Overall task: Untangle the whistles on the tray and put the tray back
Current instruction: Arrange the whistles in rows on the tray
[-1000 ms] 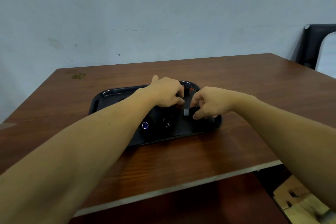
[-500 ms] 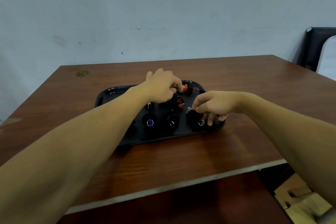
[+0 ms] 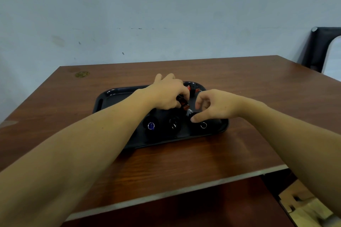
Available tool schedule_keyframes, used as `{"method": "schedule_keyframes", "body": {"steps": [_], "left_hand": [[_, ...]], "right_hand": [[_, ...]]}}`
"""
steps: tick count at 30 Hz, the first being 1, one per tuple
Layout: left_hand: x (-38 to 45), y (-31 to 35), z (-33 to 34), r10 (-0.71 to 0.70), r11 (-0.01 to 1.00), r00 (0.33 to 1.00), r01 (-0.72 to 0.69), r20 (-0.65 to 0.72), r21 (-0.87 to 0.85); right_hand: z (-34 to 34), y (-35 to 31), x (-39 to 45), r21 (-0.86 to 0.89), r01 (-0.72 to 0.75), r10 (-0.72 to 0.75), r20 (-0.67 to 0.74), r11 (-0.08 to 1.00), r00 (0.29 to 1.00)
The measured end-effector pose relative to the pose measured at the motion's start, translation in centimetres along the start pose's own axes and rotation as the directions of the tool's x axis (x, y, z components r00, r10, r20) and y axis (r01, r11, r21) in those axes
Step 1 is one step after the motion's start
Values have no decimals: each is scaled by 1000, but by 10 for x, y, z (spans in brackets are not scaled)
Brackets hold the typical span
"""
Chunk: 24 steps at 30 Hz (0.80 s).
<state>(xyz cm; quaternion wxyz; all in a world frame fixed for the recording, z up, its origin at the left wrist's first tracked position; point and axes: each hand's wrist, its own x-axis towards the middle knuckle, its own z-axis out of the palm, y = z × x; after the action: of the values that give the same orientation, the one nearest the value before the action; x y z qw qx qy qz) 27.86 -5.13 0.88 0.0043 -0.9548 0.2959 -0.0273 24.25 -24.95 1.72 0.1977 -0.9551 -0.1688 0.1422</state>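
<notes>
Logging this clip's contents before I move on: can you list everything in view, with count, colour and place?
tray: one, black, middle of the table
whistles: several, exact count unclear; dark ones along the tray's near edge, red-brown ones toward its far right
key ring: one, silver, near right of the tray
table: one, brown wood, fills the foreground
sticker: one, gold, far left of the table
chair: one, black, right edge by the wall
cardboard: tan, floor at lower right
left hand: grip on a red-brown whistle
right hand: fingers loosely curled above the tray, holding nothing
</notes>
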Motion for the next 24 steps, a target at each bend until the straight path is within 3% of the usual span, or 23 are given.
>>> {"method": "schedule_keyframes", "body": {"steps": [5, 14, 19, 24], "left_hand": [[8, 2, 0, 38, 998, 999, -37, -20, 40], [16, -2, 4, 56, 997, 997, -54, -44, 47], [13, -5, 3, 49, 997, 998, -46, -46, 55], [10, -9, 2, 30, 998, 999, -28, -41, 59]], "right_hand": [[0, 5, 5, 148, -51, 47, 32, 988, 998], [0, 10, 10, 118, -69, 62, 61, 991, 996], [-4, 17, 17, 127, -31, 48, -138, 991, 989], [-8, 32, 36, 25, -69, 73, -373, 997, 925]]}}
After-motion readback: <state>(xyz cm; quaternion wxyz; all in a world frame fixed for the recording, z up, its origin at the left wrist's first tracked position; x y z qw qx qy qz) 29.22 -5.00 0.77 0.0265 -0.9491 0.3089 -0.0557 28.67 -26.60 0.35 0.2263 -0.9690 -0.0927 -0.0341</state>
